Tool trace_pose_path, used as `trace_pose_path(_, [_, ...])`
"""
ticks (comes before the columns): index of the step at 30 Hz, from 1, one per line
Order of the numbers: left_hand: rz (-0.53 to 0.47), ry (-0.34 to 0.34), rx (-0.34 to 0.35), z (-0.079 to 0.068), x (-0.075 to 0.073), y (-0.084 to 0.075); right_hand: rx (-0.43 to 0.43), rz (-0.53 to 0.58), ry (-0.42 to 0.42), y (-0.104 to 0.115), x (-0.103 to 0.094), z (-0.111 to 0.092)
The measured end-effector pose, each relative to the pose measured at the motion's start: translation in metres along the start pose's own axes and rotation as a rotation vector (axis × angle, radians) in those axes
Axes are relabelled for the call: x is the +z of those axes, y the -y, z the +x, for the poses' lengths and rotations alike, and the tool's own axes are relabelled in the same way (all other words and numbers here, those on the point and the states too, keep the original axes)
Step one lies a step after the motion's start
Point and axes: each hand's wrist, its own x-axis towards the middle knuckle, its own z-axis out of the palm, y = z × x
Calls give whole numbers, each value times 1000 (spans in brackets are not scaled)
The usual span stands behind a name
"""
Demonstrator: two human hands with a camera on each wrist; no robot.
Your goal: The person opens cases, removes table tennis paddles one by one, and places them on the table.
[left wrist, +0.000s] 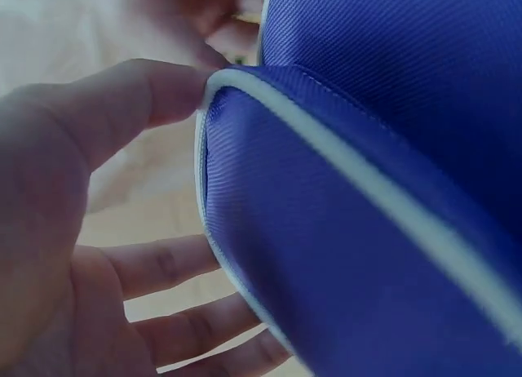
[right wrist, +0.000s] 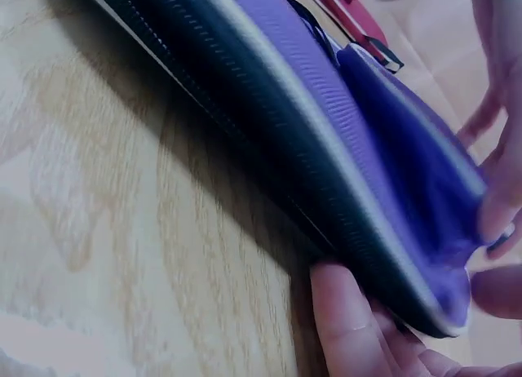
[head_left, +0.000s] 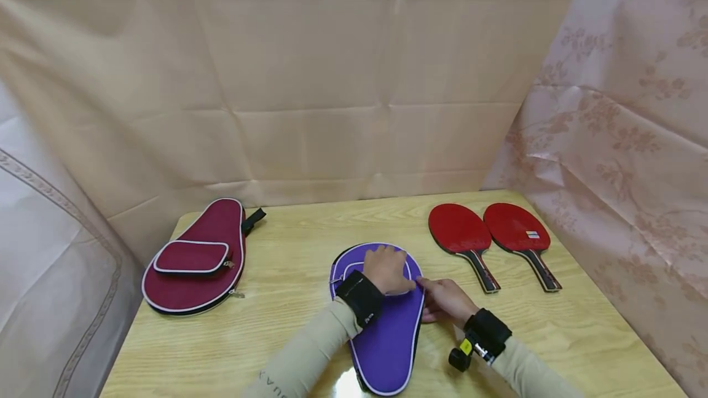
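Note:
A purple table tennis bat case (head_left: 384, 349) with white piping lies in front of me, its rounded wide end away from me. On its wide part is a small front pocket (left wrist: 326, 255). My left hand (head_left: 385, 268) reaches over this pocket and pinches its piped edge, the other fingers spread along the rim. At the right side of the case, my right hand (head_left: 448, 301) grips the border, with fingers low against the black zipped side (right wrist: 269, 173) and the thumb on top. A zip pull (head_left: 335, 280) shows at the left of the pocket.
A dark red bat case (head_left: 193, 290) with its own small pocket (head_left: 190, 257) and a black strap (head_left: 254, 218) lies at the left. Toward the back right are two red table tennis bats (head_left: 459, 228) (head_left: 515, 226), handles toward me. Cloth curtains (head_left: 310, 78) surround the wooden table (head_left: 287, 232).

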Motion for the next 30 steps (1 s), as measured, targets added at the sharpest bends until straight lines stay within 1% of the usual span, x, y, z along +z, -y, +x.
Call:
trace_pose_path(2, [36, 2, -6, 1, 6, -1, -34, -9, 39, 0, 0, 0])
trace_pose_path(4, [19, 14, -5, -1, 7, 0, -54, -11, 55, 0, 0, 1])
trace_pose_path(7, [-78, 6, 15, -8, 5, 10, -54, -18, 45, 0, 1, 3])
trace_pose_path(9, [-173, -13, -4, -16, 1, 23, -38, -31, 23, 1, 1, 4])
trace_pose_path(11, [-259, -59, -61, -23, -1, 42, -21, -46, 2, 1, 2, 5])
trace_pose_path(13, [-321, -89, -161, -31, -2, 64, -8, -54, -17, 2, 3, 6])
trace_pose_path(15, [-370, -111, -257, -38, 0, 87, -6, -55, -30, 2, 3, 6])
trace_pose_path(16, [-403, -103, -293, -42, 2, 97, -4, -56, -37, 2, 3, 6])
trace_pose_path(18, [-518, -49, -344, -48, 6, 114, -1, -55, -48, 2, 3, 6])
trace_pose_path(20, [-658, 3, -354, -53, 10, 126, 1, -57, -55, 3, 2, 6])
trace_pose_path(23, [-849, 70, -356, -56, 16, 134, 4, -58, -67, 5, 1, 6])
trace_pose_path(24, [-875, 73, -354, -56, 17, 135, 4, -58, -70, 6, 1, 7])
trace_pose_path(26, [-882, 65, -357, -55, 19, 135, 6, -61, -84, 9, 1, 9])
trace_pose_path(30, [-851, 33, -390, -49, 22, 134, 15, -87, -118, 12, 3, 15])
